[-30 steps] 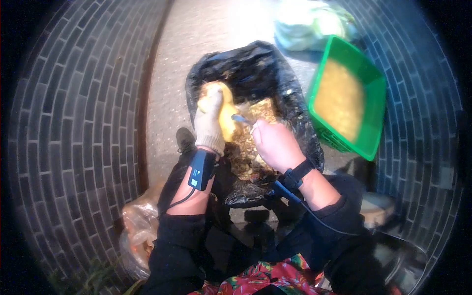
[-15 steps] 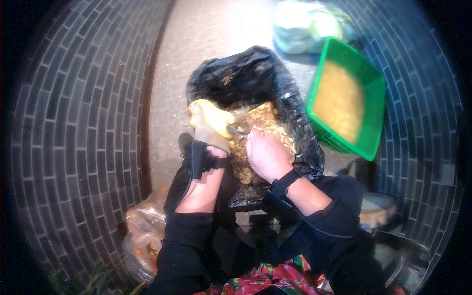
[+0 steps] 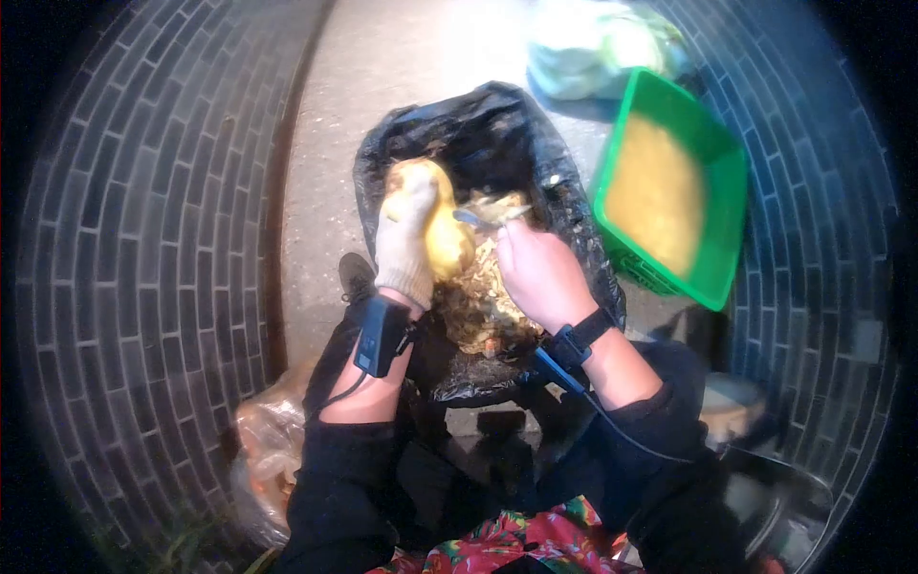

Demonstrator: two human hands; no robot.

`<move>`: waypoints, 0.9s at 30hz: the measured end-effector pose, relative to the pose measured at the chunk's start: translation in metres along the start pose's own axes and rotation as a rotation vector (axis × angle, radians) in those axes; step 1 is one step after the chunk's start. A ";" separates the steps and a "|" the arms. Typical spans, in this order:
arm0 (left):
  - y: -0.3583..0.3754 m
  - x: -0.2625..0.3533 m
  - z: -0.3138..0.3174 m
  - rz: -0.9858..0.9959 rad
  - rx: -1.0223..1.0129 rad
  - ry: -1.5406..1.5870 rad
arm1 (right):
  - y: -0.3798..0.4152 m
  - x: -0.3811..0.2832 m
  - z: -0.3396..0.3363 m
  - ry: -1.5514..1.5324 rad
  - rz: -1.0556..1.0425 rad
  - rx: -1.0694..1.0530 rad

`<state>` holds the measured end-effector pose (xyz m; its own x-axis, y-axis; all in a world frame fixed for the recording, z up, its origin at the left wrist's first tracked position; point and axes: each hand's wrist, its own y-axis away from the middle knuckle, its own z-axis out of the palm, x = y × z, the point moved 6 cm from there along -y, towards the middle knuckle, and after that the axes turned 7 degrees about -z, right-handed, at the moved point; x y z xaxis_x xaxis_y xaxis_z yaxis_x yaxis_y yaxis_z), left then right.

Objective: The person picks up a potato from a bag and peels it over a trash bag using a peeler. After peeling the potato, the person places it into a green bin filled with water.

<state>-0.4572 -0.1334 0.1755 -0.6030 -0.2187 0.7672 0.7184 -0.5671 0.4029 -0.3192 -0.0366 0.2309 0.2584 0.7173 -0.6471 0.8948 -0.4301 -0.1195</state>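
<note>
The gloved left hand (image 3: 406, 244) was clamped on a yellow potato (image 3: 442, 230) above the black bag (image 3: 497, 143). The right hand (image 3: 540, 277) was closed on a peeler (image 3: 475, 218) touching it. Short strokes, angled away from the fingers, would probably drop peels into the bag; the green crate (image 3: 712, 277) stood beyond.

The pale bag (image 3: 602, 43) at 12 o'clock is cut off by the top edge and blurry. The yellow stuff in the green crate (image 3: 712, 196) is too blurry to name. The clear bag (image 3: 263, 450) at 7 o'clock hides behind a sleeve.
</note>
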 end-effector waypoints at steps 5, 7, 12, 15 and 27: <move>0.000 0.005 0.002 0.220 0.056 -0.311 | -0.003 -0.004 0.013 0.096 -0.017 -0.049; 0.000 0.012 0.003 0.253 0.108 -0.385 | -0.003 -0.007 0.016 0.097 -0.028 -0.047; 0.000 0.019 -0.013 0.165 0.270 -0.002 | 0.002 -0.013 0.030 0.051 0.048 -0.138; -0.004 0.007 -0.022 0.098 0.274 0.134 | 0.005 -0.016 0.032 0.013 0.054 -0.117; -0.051 0.020 -0.031 0.270 -0.518 0.414 | 0.039 -0.001 0.082 0.119 0.072 -0.234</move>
<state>-0.5164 -0.1338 0.1548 -0.5833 -0.6299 0.5129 0.6660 -0.7323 -0.1419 -0.3144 -0.0996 0.1652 0.3532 0.7546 -0.5530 0.9287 -0.3542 0.1098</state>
